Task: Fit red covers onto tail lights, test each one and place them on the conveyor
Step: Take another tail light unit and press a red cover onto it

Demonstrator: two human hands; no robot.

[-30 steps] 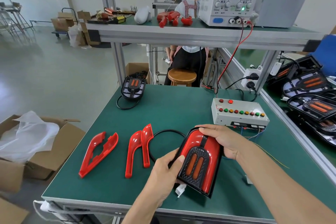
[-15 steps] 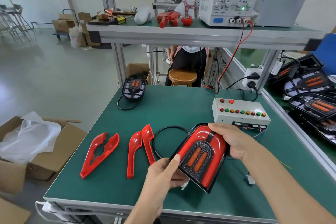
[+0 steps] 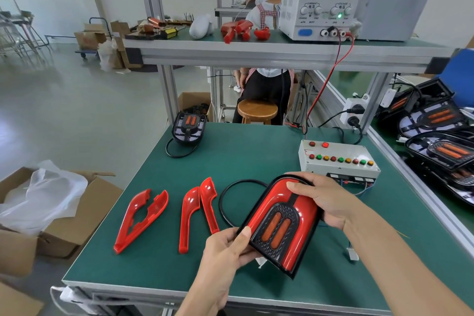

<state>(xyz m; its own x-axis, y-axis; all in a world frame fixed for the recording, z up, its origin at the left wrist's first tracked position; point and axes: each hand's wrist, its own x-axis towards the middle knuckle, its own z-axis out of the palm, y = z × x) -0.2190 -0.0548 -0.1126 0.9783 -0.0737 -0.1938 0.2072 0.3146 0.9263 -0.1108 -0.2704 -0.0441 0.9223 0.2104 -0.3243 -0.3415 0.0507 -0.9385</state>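
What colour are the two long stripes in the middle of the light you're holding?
Orange, set in a black honeycomb panel on the tail light; the head view shows it.

Glossy red plastic covers (image 3: 140, 220) are lying on the matt green surface (image 3: 256, 151); the stool (image 3: 257, 108) is showing smooth wood.

At centre frame, the tail light (image 3: 280, 223) is glossy red around a black honeycomb-patterned panel with two orange strips. Loose red covers (image 3: 139, 219) lie lower left on the dark green bench (image 3: 243, 151).
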